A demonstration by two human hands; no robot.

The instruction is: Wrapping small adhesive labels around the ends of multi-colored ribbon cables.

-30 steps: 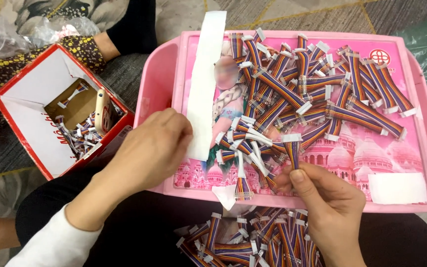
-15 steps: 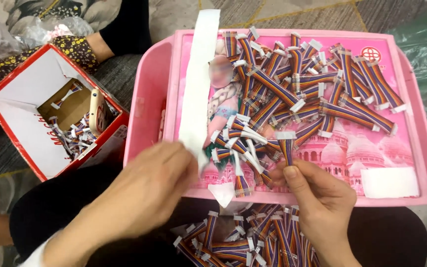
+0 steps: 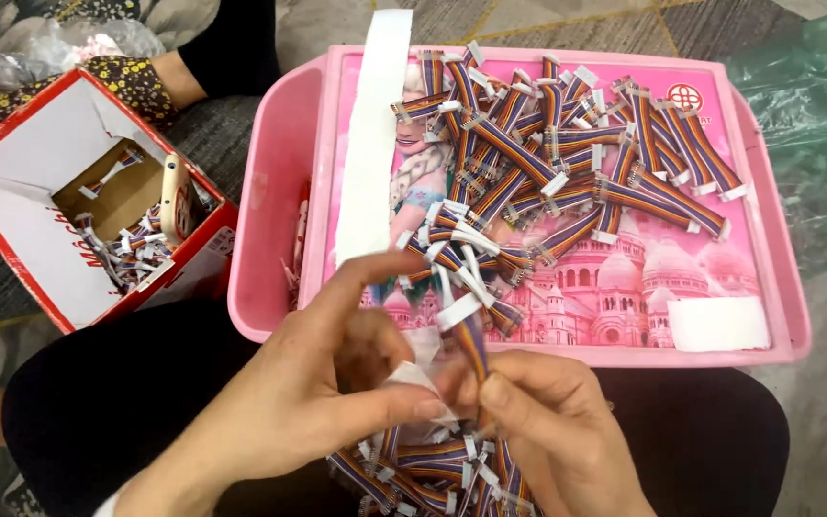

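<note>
My right hand (image 3: 552,421) pinches a short rainbow ribbon cable (image 3: 469,337) with a white connector, held upright just in front of the pink tray (image 3: 270,239). My left hand (image 3: 313,402) is right beside it, thumb and fingers on a small white paper label (image 3: 413,378) at the cable's lower part. More ribbon cables (image 3: 567,163) lie heaped in the tray. Another pile of cables (image 3: 423,474) rests on my lap below both hands.
A long white paper strip (image 3: 372,134) leans over the tray's left side; a white label sheet (image 3: 718,324) lies at its front right. A red-and-white cardboard box (image 3: 40,220) with small parts stands left. Another person's sleeve (image 3: 136,77) shows top left. Green plastic (image 3: 811,124) lies right.
My left hand came back from the tray to the right hand with a white label. Both hands drew toward my lap and now meet at the cable.
</note>
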